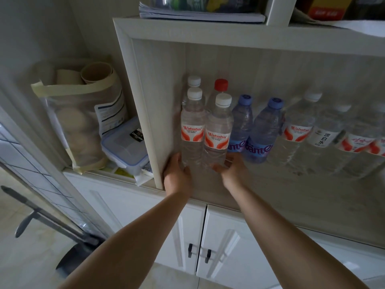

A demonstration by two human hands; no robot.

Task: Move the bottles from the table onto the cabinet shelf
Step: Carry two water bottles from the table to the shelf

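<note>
Two clear white-capped water bottles with red and white labels stand side by side at the left end of the cabinet shelf [260, 190]. My left hand [177, 174] grips the base of the left bottle [192, 126]. My right hand [230, 172] grips the base of the right bottle [217, 132]. Behind them stand another white-capped bottle [194, 81] and a red-capped bottle [221, 85]. To the right is a row of two blue-capped purple-labelled bottles [260, 132] and several clear bottles [300, 130].
The cabinet's left wall [143, 113] is close beside my left hand. Left of it sit a taped bag of paper cups [79, 122] and a lidded plastic box [125, 147]. Papers [200, 14] lie on the shelf above. White cabinet doors [218, 247] are below.
</note>
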